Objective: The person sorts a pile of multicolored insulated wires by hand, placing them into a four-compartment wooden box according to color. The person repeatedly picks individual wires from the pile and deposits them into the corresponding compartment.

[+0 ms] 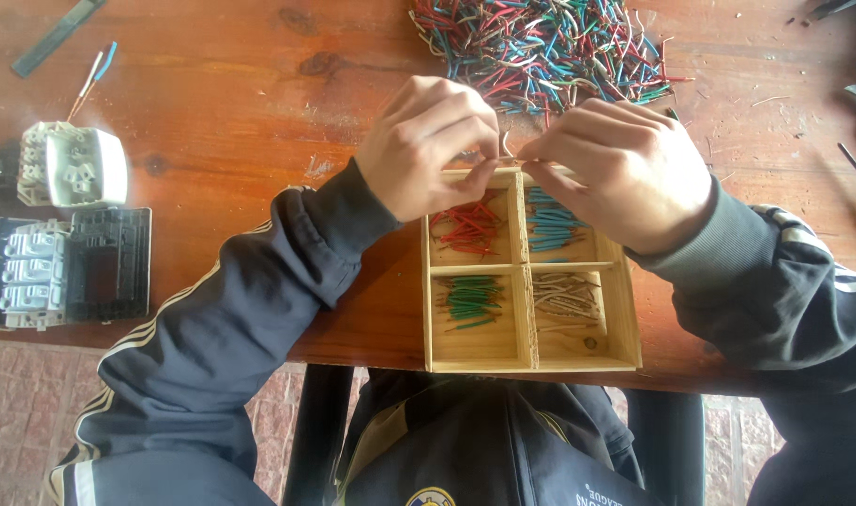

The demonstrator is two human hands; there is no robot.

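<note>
Both hands meet above the far edge of a wooden tray (531, 356) that sits at the near edge of the bench (222, 103). The left hand (428, 150) and the right hand (625, 173) each pinch one end of a thin pale wire piece (509, 156), fingers closed on it, so it is held between them just over the far wall of the tray. The tray has four compartments: red wire pieces (467, 228) in the far left one, blue wire pieces (550, 220) in the far right, green wire pieces (470, 300) in the near left, and pale brownish wire pieces (564, 298) in the near right. Beyond the hands, near the far edge of the bench, lies a big mixed pile of coloured wire pieces (540, 47). At the left edge of the bench are a white socket part (72, 167) and a black frame with switch modules (67, 267).
</note>
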